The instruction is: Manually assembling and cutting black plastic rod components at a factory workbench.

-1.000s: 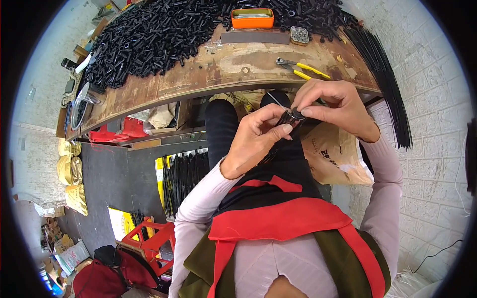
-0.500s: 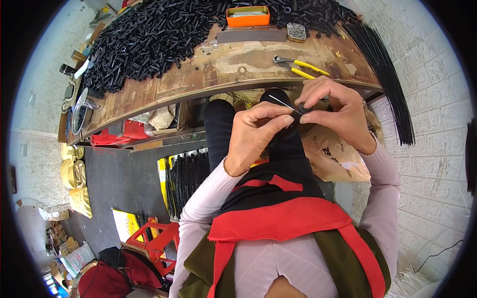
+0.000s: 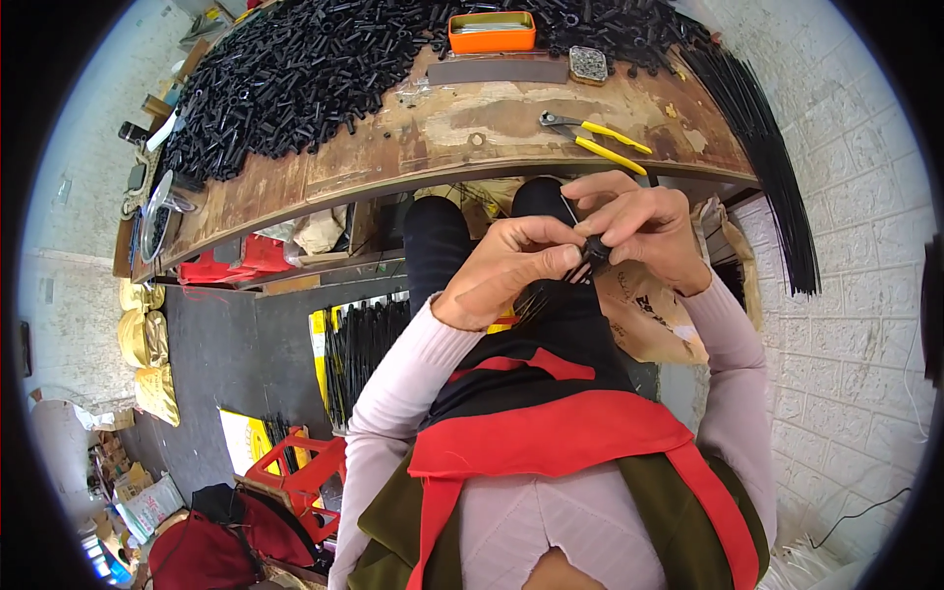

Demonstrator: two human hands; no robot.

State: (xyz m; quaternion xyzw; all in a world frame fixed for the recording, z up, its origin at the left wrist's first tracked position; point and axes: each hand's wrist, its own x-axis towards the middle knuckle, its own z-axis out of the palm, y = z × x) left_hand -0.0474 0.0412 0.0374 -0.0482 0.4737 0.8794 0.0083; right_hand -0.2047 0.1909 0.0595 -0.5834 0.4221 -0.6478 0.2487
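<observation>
Both hands meet above my lap, just in front of the bench edge. My left hand (image 3: 513, 265) pinches a small dark round piece (image 3: 597, 250) between thumb and fingers; thin black strands (image 3: 534, 303) hang below that hand. From the other side, the thumb and fingertips of my right hand (image 3: 641, 234) close on the same piece. A thin silvery needle-like rod (image 3: 568, 206) sticks up by the right fingers. Fingers cover much of the piece, so its exact kind cannot be made out.
On the wooden bench (image 3: 442, 123) lie end-cutting pliers (image 3: 600, 136), a heap of short black tubes (image 3: 295, 84), an orange tin (image 3: 492, 34), a grey bar (image 3: 497, 72) and a small clear box (image 3: 588, 64). Long black rods (image 3: 777, 187) overhang the right end. A red stool (image 3: 305, 472) stands lower left.
My right hand has come lower and a little left, its fingers now curled over the dark piece. The thin rod stands steeper. My left hand has shifted only slightly.
</observation>
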